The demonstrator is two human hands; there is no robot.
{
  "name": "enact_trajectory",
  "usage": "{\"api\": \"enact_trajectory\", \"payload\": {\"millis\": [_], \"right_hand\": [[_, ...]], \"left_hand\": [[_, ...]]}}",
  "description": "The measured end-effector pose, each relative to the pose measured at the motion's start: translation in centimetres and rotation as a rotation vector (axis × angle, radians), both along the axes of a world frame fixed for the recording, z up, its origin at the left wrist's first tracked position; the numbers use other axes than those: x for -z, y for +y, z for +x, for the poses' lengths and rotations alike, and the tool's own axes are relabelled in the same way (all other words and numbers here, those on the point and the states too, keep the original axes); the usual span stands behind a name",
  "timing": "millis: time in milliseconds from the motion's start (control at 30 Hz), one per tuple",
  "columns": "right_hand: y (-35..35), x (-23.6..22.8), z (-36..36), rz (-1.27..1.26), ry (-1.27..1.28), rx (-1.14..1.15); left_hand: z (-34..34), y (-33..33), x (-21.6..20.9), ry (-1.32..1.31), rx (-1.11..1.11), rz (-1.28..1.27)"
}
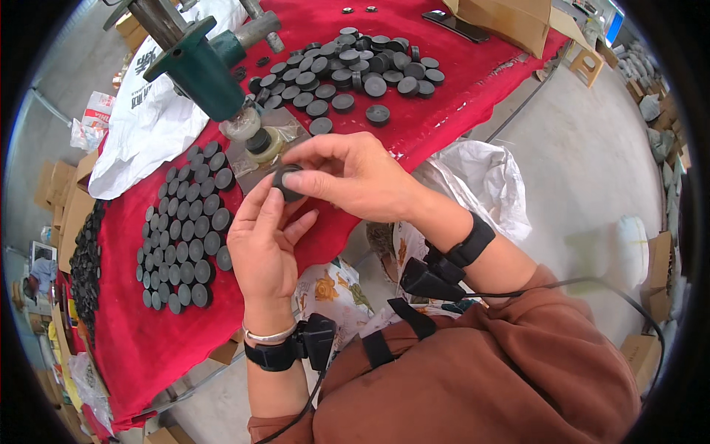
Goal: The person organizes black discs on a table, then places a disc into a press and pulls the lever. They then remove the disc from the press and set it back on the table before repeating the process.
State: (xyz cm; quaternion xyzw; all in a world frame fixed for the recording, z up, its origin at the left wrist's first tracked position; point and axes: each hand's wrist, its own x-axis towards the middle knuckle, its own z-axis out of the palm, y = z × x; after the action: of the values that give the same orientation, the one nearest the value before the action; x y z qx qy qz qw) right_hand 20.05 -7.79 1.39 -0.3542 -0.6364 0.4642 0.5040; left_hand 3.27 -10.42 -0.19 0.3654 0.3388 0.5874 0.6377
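Head view: two hands hold one black disc over the red tabletop.

Flat rows of finished discs (185, 229) lie leftmost; left hand (262, 244) cups the black disc (287, 183) from below, fingers half-curled; right hand (355, 177) pinches its rim, below the green press (200, 70); a loose pile (355, 63) sits beyond.

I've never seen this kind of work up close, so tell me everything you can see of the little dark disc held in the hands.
The disc is small, round and dark grey to black, with a matte look like rubber or plastic. It is held in the air above the red cloth, just in front of the green press. The right hand pinches it from above with fingertips, and the left hand touches it from below with thumb and fingers. The fingers hide much of it, so finer detail cannot be told.
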Motion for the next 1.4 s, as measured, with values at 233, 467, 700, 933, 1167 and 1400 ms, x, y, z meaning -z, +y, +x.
{"api": "enact_trajectory", "payload": {"millis": [233, 467, 700, 933, 1167, 1400], "right_hand": [[-0.7, 0.6, 0.5, -0.197, 0.221, -0.194], [-1.6, 0.6, 0.5, -0.097, 0.099, -0.189], [-2.9, 1.4, -0.9, 0.033, 0.027, 0.016], [-1.4, 1.3, -1.1, -0.446, 0.217, -0.030], [-0.8, 1.5, -1.3, -0.749, 0.523, -0.075], [-1.0, 1.3, -1.4, -0.723, 0.504, -0.018]], "left_hand": [[0.2, -1.2, 0.8, 0.195, -0.085, 0.238], [0.1, -1.5, 1.4, 0.443, -0.210, 0.535], [0.8, -2.5, 1.6, 0.362, -0.257, 0.430], [0.0, -0.4, 1.1, 0.213, -0.034, 0.003], [-0.5, -0.3, 0.2, -0.097, 0.147, -0.100], [0.5, -0.8, 2.2, 0.114, -0.016, 0.121]]}}
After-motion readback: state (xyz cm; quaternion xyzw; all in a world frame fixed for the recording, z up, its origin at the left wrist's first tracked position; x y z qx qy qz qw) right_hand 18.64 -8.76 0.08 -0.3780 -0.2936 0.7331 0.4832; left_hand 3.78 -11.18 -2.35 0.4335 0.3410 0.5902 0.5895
